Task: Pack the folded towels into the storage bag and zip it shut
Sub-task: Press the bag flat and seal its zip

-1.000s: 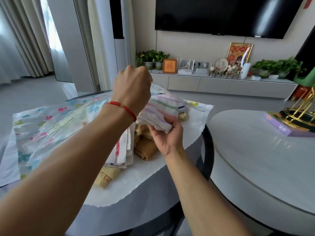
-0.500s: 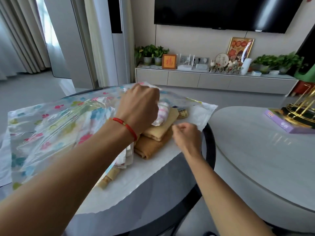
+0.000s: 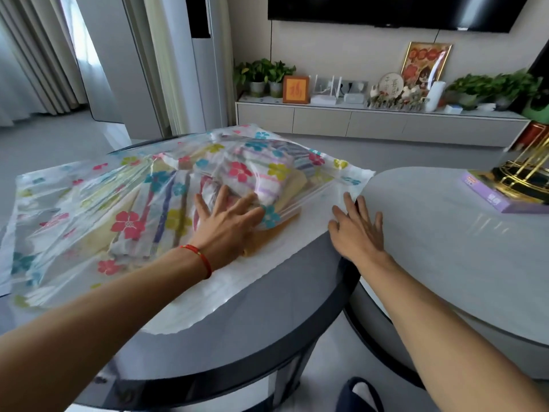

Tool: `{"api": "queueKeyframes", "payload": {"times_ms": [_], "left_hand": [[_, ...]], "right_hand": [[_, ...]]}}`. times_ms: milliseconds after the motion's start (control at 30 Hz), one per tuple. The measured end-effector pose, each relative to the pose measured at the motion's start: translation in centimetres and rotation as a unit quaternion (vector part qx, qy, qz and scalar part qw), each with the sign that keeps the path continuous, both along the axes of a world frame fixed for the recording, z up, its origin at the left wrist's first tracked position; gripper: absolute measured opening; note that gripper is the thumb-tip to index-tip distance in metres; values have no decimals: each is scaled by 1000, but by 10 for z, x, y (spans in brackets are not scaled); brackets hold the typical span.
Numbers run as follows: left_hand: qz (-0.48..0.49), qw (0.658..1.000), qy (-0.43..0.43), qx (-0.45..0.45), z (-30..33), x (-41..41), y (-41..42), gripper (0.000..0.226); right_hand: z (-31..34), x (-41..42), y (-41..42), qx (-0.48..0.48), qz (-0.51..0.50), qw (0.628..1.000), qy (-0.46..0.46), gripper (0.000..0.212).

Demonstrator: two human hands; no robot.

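A clear storage bag (image 3: pixel 89 209) printed with coloured flowers lies across the round grey table (image 3: pixel 267 316). Folded towels (image 3: pixel 267 171), striped pastel ones over tan ones, show through the plastic. A tan towel edge (image 3: pixel 267 236) peeks out at the bag's mouth on the right. My left hand (image 3: pixel 228 224), with a red string at the wrist, lies flat with spread fingers on the bag over the towels. My right hand (image 3: pixel 356 230) rests flat and open on the bag's white lower flap (image 3: pixel 326 200) near the table's right edge. The zip itself I cannot make out.
A second round pale table (image 3: pixel 463 263) stands close on the right, carrying a purple box (image 3: pixel 499 194) and a gold wire stand (image 3: pixel 528 171). Behind are a low TV cabinet (image 3: pixel 380 123) with plants and frames. A dark slipper (image 3: pixel 359 394) shows on the floor below.
The bag's top sheet, held up before, now lies down over the towels. My left hand went from a fist to flat on the bag. My right hand let go and moved right onto the flap.
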State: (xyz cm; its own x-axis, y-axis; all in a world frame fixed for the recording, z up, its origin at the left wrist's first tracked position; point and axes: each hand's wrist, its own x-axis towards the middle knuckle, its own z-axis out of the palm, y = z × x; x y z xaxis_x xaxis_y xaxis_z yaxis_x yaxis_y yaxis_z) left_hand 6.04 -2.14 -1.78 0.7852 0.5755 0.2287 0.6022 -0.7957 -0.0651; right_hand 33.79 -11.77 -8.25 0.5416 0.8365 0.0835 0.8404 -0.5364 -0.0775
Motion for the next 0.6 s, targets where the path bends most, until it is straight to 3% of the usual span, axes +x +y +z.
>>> {"api": "queueKeyframes", "payload": {"times_ms": [200, 400, 500, 600], "left_hand": [[-109, 994, -10, -29, -5, -39, 37, 26], [-89, 996, 10, 12, -6, -88, 44, 50], [-72, 996, -37, 45, -7, -107, 25, 30], [-40, 993, -81, 77, -12, -114, 8, 41]], "right_hand": [[11, -31, -33, -9, 40, 997, -66, 47], [11, -97, -84, -13, 157, 978, -139, 59], [13, -113, -100, -16, 231, 967, -111, 57], [25, -106, -109, 31, 315, 948, -48, 40]]}}
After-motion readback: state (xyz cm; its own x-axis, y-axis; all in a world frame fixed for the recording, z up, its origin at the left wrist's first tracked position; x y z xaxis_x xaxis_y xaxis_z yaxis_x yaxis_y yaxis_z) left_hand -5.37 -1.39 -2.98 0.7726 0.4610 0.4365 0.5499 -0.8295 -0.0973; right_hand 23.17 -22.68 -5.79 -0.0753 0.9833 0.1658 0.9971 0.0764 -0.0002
